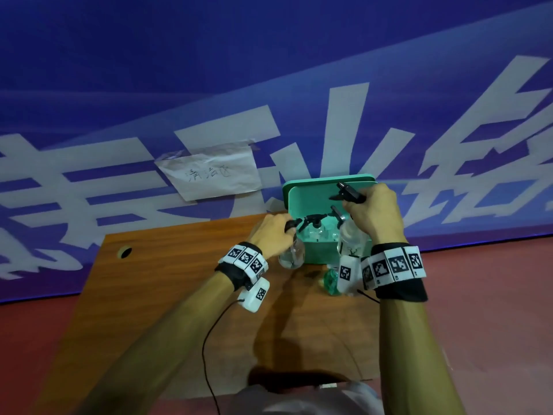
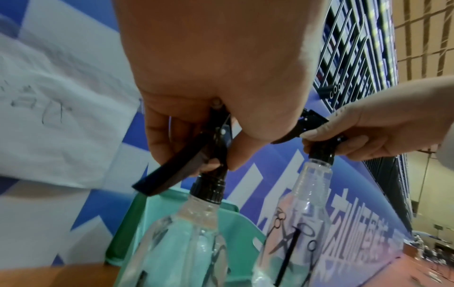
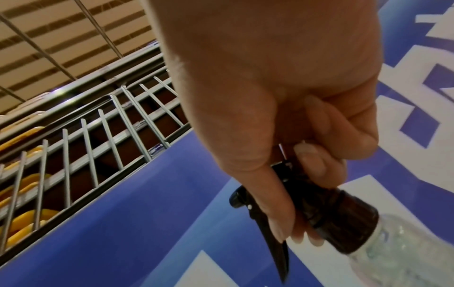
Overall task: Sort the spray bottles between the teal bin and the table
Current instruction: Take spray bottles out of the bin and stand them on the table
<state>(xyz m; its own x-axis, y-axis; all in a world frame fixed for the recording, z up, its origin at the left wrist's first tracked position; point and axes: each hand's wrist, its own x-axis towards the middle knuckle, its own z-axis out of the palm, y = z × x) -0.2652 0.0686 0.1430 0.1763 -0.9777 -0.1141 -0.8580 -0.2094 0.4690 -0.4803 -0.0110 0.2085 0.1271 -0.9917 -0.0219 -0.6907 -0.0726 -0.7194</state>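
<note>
Meanwhile each grip clutches a clear bottle (image 1: 291, 253) beside the teal bin (image 1: 317, 253); paper note (image 1: 209, 175) behind.

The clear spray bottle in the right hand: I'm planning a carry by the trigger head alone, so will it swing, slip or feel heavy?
Clear spray bottle looks nearly empty, so probably light. The right hand grips only the black trigger head, so the body may swing. Its ribbed collar probably resists slipping.
</note>
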